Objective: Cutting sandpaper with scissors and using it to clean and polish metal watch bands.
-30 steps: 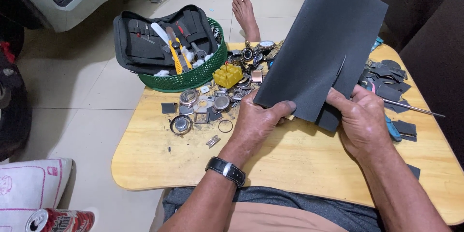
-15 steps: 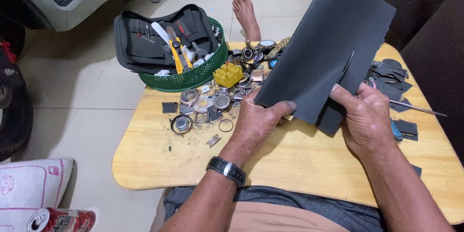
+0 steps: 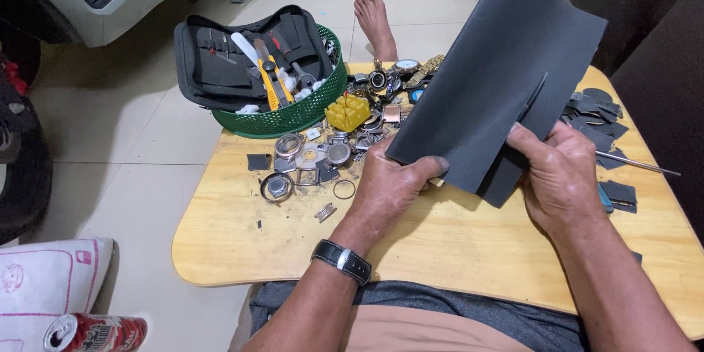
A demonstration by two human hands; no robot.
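A large dark grey sheet of sandpaper [image 3: 488, 81] is held upright over the wooden table [image 3: 455, 238]. My left hand [image 3: 389, 187] pinches its lower left edge, thumb on top. My right hand [image 3: 561, 172] grips the lower right part, where a slit runs up into the sheet. Whether a blade sits in my right hand is hidden. A black watch is on my left wrist [image 3: 341, 260].
Watch cases and small metal parts [image 3: 315, 158] lie scattered behind my left hand, with a yellow block [image 3: 347, 111]. A green basket [image 3: 293, 114] holds a black tool case. Dark cut pieces [image 3: 598, 121] and a thin metal rod [image 3: 634, 165] lie right. A bare foot [image 3: 374, 18] rests beyond the table.
The sheet and both hands have shifted slightly; the slit at my right hand looks a little longer.
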